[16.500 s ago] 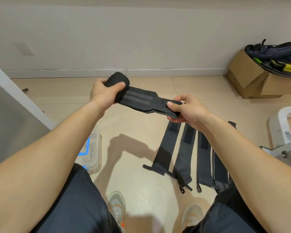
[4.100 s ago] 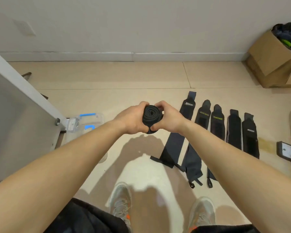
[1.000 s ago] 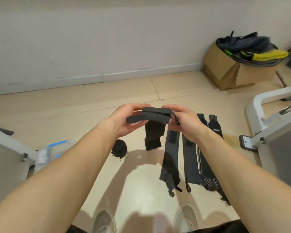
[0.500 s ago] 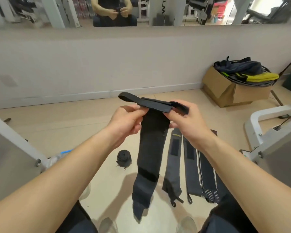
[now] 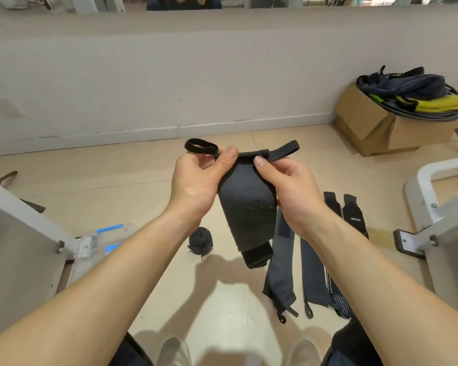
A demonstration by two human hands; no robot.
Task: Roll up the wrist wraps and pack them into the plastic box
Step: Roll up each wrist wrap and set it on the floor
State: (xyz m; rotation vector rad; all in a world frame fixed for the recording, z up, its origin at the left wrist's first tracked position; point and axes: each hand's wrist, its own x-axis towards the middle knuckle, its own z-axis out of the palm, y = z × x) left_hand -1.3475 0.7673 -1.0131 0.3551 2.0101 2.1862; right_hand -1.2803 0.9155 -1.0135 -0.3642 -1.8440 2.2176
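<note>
I hold a dark grey wrist wrap [image 5: 246,204] in front of me at its top edge, and the rest hangs down. My left hand [image 5: 196,180] pinches the top left corner beside the thumb loop. My right hand [image 5: 288,186] pinches the top right corner next to a short black tab. One rolled wrap [image 5: 201,242] lies on the floor below my left wrist. Several flat wraps [image 5: 312,270] lie side by side on the floor to the right. The clear plastic box [image 5: 101,244] with blue latches sits at the left, partly hidden by a grey panel.
A grey panel [image 5: 19,249] on a white frame stands at the left. A white machine frame [image 5: 442,207] stands at the right. A cardboard box [image 5: 381,125] piled with clothes and bands sits by the wall at the back right. My shoes [image 5: 175,352] show at the bottom.
The hanging wrap has come up and hangs shorter than half a second ago. Both hands now pinch its top edge closer together.
</note>
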